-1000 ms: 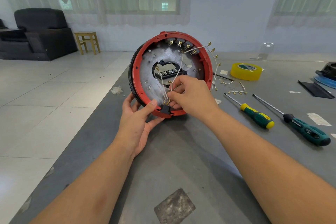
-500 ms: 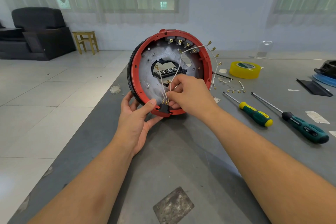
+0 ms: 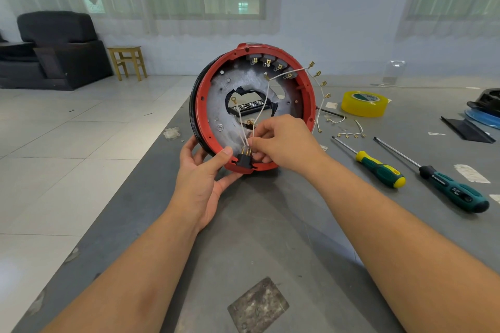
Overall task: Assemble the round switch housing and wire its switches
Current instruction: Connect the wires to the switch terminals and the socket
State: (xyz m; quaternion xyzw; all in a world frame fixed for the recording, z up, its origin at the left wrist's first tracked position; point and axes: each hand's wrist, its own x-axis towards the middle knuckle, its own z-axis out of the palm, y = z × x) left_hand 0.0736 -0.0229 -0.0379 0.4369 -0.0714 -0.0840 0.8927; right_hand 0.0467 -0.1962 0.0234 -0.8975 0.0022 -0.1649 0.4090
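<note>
While its fingers curl together over the lower inside of the housing, the right hand (image 3: 281, 140) pinches the thin white wires (image 3: 263, 105) just above a small black switch (image 3: 244, 161) seated in a notch at the bottom of the red rim. Brass terminals stand up from that switch, touching the fingertips. The left hand (image 3: 201, 170) grips the round switch housing (image 3: 254, 105) from the lower left, thumb pressed on the inner face beside the black switch and the other fingers wrapped behind the black outer edge. The housing stands on its edge on the grey table (image 3: 270, 224), its open side facing the camera, with a grey metal plate inside that has a ragged hole in the middle. Four more switches (image 3: 270, 62) sit along the top inner rim. One white wire arches from the pinch up and out past the right rim, carrying a row of brass spade connectors (image 3: 318, 73) that hang free in the air.

On the table to the right lie a few loose wire pieces with brass ends (image 3: 349, 134), a yellow-and-green screwdriver (image 3: 378, 167) and a dark teal screwdriver (image 3: 446, 188) side by side, and behind them a roll of yellow tape (image 3: 364, 104). Far left, on the tiled floor, are a black armchair (image 3: 54, 48) and a small wooden stool (image 3: 127, 61).
</note>
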